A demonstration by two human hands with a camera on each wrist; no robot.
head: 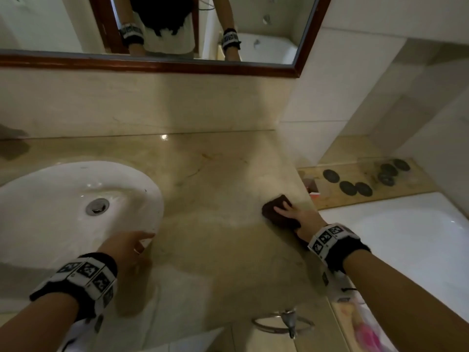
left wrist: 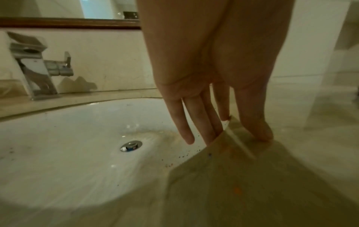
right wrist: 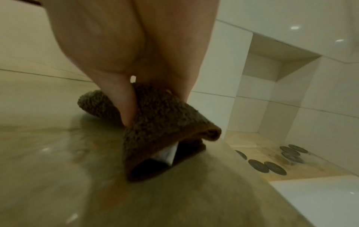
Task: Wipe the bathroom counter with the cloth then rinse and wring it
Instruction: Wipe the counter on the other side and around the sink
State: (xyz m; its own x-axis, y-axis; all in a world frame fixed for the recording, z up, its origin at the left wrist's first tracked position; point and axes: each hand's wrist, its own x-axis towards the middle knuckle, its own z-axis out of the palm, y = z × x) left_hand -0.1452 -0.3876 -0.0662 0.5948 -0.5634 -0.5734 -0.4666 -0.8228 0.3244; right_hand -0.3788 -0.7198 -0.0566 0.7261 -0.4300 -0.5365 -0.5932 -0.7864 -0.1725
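A dark brown fuzzy cloth point(head: 275, 210) lies folded on the beige marble counter point(head: 215, 174), close to its right edge. My right hand point(head: 295, 214) lies on top with fingers stretched over it. In the right wrist view the thumb point(right wrist: 120, 99) digs into a fold of the cloth point(right wrist: 161, 116), pinching it against the palm. My left hand point(head: 132, 246) rests open on the rim of the white sink point(head: 50, 199). In the left wrist view its straight fingers point(left wrist: 186, 122) hang over the basin point(left wrist: 77, 153) and the thumb touches the counter point(left wrist: 291, 169).
A chrome faucet point(left wrist: 37, 72) stands behind the basin, and a drain plug point(head: 97, 207) sits at its bottom. Right of the counter lie a white bathtub point(head: 406, 237) and a ledge with several dark round stones point(head: 355, 188). A framed mirror point(head: 177, 64) hangs above. A towel ring point(head: 281, 323) hangs below the front edge.
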